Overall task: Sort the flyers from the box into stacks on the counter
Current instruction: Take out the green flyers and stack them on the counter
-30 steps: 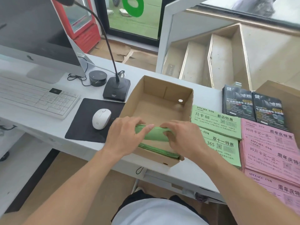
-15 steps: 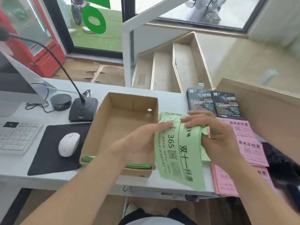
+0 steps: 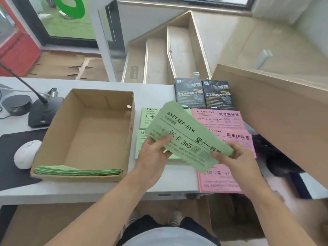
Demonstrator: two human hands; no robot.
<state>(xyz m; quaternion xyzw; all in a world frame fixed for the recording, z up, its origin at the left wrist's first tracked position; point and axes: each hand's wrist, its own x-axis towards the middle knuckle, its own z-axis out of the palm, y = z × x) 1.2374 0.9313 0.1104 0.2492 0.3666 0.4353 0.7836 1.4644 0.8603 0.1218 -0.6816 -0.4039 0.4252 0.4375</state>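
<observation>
White mouse (image 3: 26,154) on black pad, far left. Cardboard box (image 3: 99,103) beside it, green flyers (image 3: 78,172) left along near wall. Left hand (image 3: 153,157) pinches held green flyer bundle (image 3: 188,135); right hand (image 3: 234,157) grips its right end, bundle tilted above green stacks (image 3: 148,118). Pink stacks (image 3: 220,119) just right, black flyers (image 3: 204,94) behind. Step: placing. Next likely: square bundle onto matching "365" green stack.

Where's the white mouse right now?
The white mouse sits on the black mouse pad at the left, beside the cardboard box.
</observation>
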